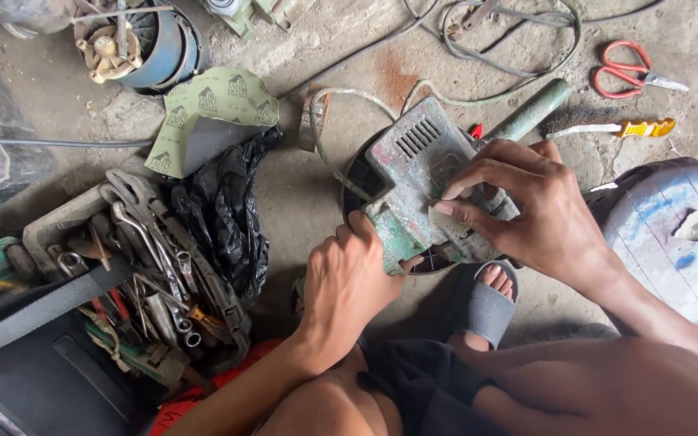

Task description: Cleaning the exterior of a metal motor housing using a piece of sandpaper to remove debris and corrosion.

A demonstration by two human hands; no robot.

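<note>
While left hand (347, 284) fingers clamp the green power tool's (414, 173) edge, right hand (527, 208) fingers pinch a scrap (444, 220).

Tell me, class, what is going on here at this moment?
A person sitting low over a concrete floor grips a worn green power tool with the left hand, while the right hand presses a small pale scrap against its casing. An open toolbox of wrenches lies to the left, and red scissors at upper right.
</note>
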